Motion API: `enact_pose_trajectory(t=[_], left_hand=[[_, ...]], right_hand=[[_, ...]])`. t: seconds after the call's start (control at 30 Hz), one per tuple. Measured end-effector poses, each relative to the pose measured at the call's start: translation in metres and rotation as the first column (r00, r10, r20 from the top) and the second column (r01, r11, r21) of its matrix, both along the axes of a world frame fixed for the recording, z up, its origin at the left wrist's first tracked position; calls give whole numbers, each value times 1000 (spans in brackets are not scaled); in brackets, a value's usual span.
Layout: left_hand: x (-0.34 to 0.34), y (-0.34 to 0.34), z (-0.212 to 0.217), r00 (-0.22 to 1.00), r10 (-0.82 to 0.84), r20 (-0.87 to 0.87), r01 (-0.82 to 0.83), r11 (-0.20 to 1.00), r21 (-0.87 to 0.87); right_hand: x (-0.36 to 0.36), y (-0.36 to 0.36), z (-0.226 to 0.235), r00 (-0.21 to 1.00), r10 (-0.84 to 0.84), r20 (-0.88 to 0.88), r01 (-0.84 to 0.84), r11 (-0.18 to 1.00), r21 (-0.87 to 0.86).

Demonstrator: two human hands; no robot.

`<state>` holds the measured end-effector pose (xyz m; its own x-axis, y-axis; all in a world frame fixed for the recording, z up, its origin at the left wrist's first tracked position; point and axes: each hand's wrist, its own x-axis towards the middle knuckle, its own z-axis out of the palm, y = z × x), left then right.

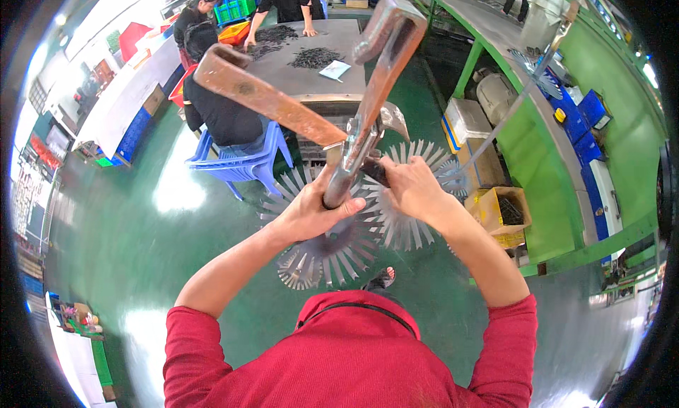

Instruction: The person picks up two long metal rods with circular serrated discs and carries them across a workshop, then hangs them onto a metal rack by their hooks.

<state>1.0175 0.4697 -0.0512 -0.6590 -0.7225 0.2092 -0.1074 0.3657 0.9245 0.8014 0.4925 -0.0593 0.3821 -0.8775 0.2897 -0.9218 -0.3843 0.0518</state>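
A large rusty metal frame (272, 100) with bent, hooked arms rises in front of me. My left hand (305, 213) is closed round its lower metal tube, with the thumb lying along the front. Just to the right, my right hand (417, 188) is closed on the dark handle (375, 171) of a tool. A curved, shiny metal piece (395, 119) shows above that hand; whether it belongs to the tool I cannot tell. Below and behind my hands hang several round metal discs with radial fingers, one wheel (353, 256) under the tube and another wheel (407, 227) below my right hand.
Beyond stands a grey table (332, 43) with heaps of small dark parts (315, 58); people work around it. A blue plastic chair (237, 160) is at the left. Along the right runs a green bench (488, 26), with cardboard boxes (498, 213) beside it.
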Motion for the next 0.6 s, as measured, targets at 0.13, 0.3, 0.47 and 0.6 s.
enact_pose_trajectory(t=[0.13,0.3,0.47,0.6], left_hand=[[19,-2,-10,999,-9,51,9,1000,-13],[37,-1,-21,996,-21,90,13,995,95],[50,2,-21,980,7,199,-48,978,205],[52,7,-17,987,160,10,-161,985,63]], right_hand=[[29,-2,1,999,13,39,-16,996,84],[55,-8,-6,997,65,36,-69,991,116],[77,-16,-6,989,130,73,-140,977,163],[85,-22,-12,981,169,90,-185,962,202]])
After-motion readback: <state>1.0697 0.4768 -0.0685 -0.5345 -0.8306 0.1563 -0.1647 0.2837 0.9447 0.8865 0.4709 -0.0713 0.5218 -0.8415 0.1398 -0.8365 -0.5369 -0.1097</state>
